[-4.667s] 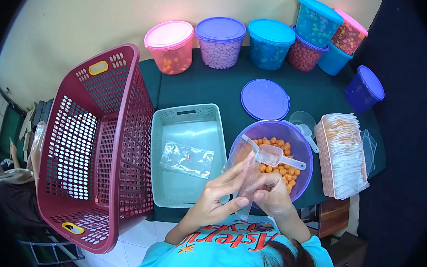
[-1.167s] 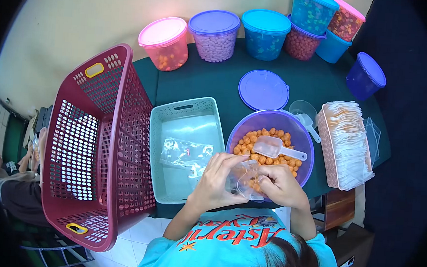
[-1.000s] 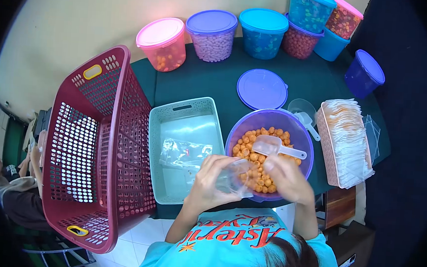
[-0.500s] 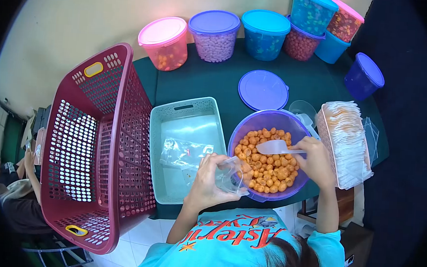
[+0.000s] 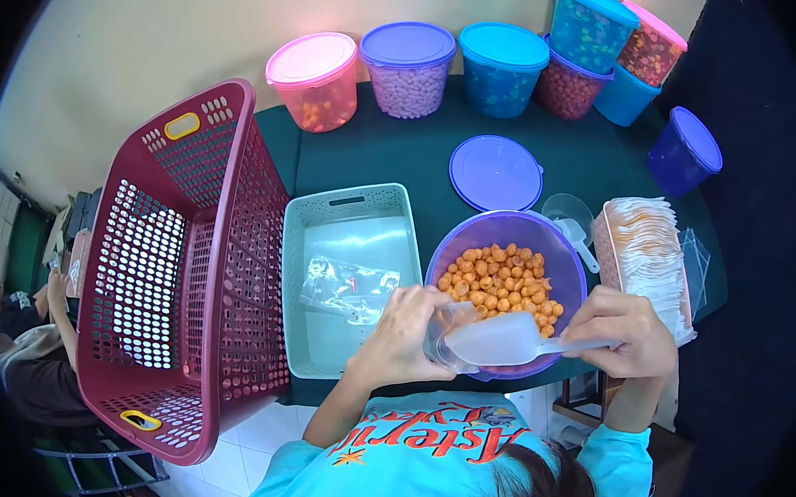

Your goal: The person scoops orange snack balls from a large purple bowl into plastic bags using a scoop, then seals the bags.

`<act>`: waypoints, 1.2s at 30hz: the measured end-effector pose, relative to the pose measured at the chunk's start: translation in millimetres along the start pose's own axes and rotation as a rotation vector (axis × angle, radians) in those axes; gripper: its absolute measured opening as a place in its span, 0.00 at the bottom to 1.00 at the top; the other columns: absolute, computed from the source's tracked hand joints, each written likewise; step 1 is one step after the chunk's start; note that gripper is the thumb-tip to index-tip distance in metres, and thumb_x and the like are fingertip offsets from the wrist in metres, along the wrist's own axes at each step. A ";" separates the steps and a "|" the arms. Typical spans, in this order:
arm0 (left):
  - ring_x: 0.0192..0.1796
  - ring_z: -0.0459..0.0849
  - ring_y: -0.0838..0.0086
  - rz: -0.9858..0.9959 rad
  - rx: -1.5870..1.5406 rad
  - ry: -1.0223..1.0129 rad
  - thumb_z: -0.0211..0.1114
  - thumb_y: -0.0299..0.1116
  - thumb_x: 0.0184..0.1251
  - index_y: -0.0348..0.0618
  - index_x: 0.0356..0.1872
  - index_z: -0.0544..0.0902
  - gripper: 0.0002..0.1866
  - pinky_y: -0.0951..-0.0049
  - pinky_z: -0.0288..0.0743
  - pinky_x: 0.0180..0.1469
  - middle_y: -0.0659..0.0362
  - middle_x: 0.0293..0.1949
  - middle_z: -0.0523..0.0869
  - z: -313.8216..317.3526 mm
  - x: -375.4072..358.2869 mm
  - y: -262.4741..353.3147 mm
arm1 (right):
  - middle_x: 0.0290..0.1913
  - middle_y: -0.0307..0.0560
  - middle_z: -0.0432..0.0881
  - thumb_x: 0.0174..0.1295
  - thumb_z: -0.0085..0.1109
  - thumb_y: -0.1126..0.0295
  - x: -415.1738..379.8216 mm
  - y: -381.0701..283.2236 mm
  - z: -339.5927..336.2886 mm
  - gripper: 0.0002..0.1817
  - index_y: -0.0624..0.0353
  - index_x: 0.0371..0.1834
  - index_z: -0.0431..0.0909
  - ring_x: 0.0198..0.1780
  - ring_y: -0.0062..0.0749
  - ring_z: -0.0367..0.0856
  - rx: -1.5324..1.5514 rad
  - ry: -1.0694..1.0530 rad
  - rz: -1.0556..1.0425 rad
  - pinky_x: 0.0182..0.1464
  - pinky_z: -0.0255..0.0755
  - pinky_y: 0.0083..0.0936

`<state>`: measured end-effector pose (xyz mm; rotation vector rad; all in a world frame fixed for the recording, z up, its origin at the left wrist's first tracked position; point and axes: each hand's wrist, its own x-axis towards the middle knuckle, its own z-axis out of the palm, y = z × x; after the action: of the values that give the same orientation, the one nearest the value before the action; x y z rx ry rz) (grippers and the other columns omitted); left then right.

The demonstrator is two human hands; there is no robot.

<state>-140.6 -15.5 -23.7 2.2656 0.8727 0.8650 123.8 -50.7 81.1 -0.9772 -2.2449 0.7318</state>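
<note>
My left hand (image 5: 397, 338) is wrapped around a clear plastic cup (image 5: 439, 344), tilted over the near left edge of a purple tub (image 5: 575, 259). Round orange snack balls (image 5: 498, 277) fill the tub's lower part. In my right hand (image 5: 628, 334), the handle of a whitish plastic scoop (image 5: 500, 340) is gripped between fingers and thumb. The scoop's blade reaches left across the tub's near side, its tip right at the cup's mouth and overlapping it in this view. Part of the cup is hidden behind my fingers and the scoop.
A pale green tray (image 5: 297, 333) with clear plastic bags (image 5: 350, 287) lies left, beside a large maroon basket (image 5: 224, 265). Behind the tub are a purple lid (image 5: 496, 172) and another scoop (image 5: 581, 240). White packets (image 5: 648, 255) fill a pink basket. Lidded tubs (image 5: 407, 71) line the back.
My right hand has drawn the scoop out of the orange balls, toward me and to the right, bringing its blade to the cup. My left hand keeps hold of the cup, now turned differently.
</note>
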 end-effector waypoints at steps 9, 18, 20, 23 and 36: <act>0.43 0.75 0.62 0.055 -0.053 -0.112 0.73 0.35 0.26 0.40 0.43 0.70 0.34 0.62 0.60 0.53 0.54 0.37 0.76 -5.3 3.2 9.0 | 0.30 0.44 0.73 0.41 0.62 0.77 12.8 -2.1 17.1 0.11 0.63 0.31 0.77 0.33 0.37 0.73 -0.008 -0.191 -0.117 0.35 0.68 0.28; 0.48 0.74 0.60 0.065 0.034 -0.023 0.75 0.37 0.26 0.39 0.46 0.69 0.38 0.56 0.56 0.57 0.53 0.41 0.76 -2.2 6.4 5.6 | 0.29 0.44 0.70 0.41 0.61 0.78 15.6 -1.8 57.7 0.11 0.63 0.30 0.73 0.33 0.35 0.71 -0.130 -0.104 -0.089 0.36 0.65 0.28; 0.53 0.69 0.62 0.067 0.142 0.024 0.76 0.41 0.25 0.40 0.49 0.66 0.42 0.54 0.53 0.58 0.54 0.47 0.72 -10.3 10.6 15.7 | 0.30 0.44 0.71 0.41 0.61 0.78 14.6 1.1 64.8 0.11 0.63 0.31 0.73 0.33 0.36 0.71 -0.162 -0.056 -0.089 0.35 0.65 0.28; 0.62 0.58 0.65 0.139 0.157 0.432 0.77 0.48 0.24 0.42 0.55 0.59 0.52 0.51 0.45 0.61 0.56 0.57 0.62 -12.0 11.0 23.8 | 0.31 0.45 0.72 0.42 0.61 0.79 15.4 11.1 83.9 0.12 0.62 0.31 0.73 0.33 0.37 0.71 -0.233 0.148 -0.085 0.35 0.65 0.29; 0.54 0.71 0.68 -0.363 -1.727 0.645 0.61 0.33 0.56 0.42 0.59 0.57 0.31 0.63 0.66 0.57 0.56 0.51 0.69 14.5 20.6 5.6 | 0.38 0.50 0.70 0.41 0.63 0.70 10.9 10.7 140.1 0.18 0.61 0.37 0.72 0.41 0.44 0.69 -0.088 0.501 -0.097 0.45 0.63 0.36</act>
<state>-116.1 -7.8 -21.6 0.3316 0.3526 1.3589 26.3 -71.0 -18.6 -0.9599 -1.8766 0.3014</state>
